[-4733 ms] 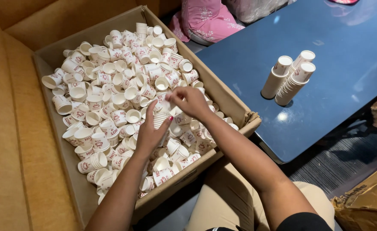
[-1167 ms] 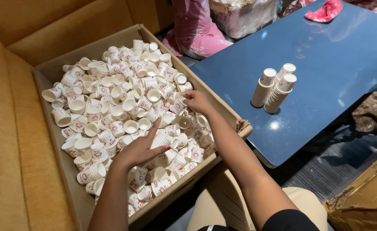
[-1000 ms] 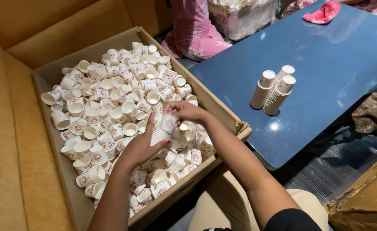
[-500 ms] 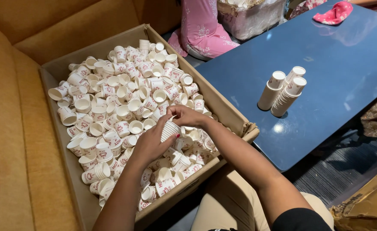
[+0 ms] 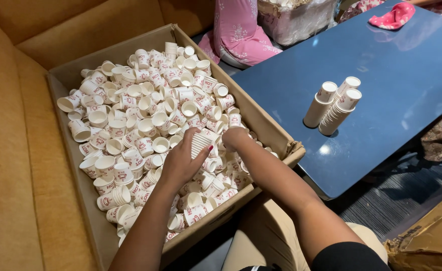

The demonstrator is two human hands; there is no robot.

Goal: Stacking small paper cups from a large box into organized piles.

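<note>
A large cardboard box [image 5: 271, 133] on a tan sofa is filled with several small white paper cups with red print [image 5: 145, 105]. My left hand [image 5: 183, 160] is wrapped around a short nested stack of cups [image 5: 201, 142] over the middle of the box. My right hand [image 5: 233, 136] reaches into the cups by the box's right wall, just right of the stack, fingers curled down among them; whether it grips a cup is hidden.
Three leaning stacks of cups [image 5: 334, 105] stand on a dark blue table [image 5: 406, 75] to the right of the box. A pink cloth [image 5: 394, 17] lies at the table's far edge. A person in pink [image 5: 241, 35] and a plastic-wrapped bundle [image 5: 296, 20] are beyond the box. Crumpled brown cardboard [image 5: 431, 241] lies on the floor at lower right.
My right hand went to the right side of the box, came back to the stack in my left hand, and now reaches into the cups again. The left hand keeps holding the stack.
</note>
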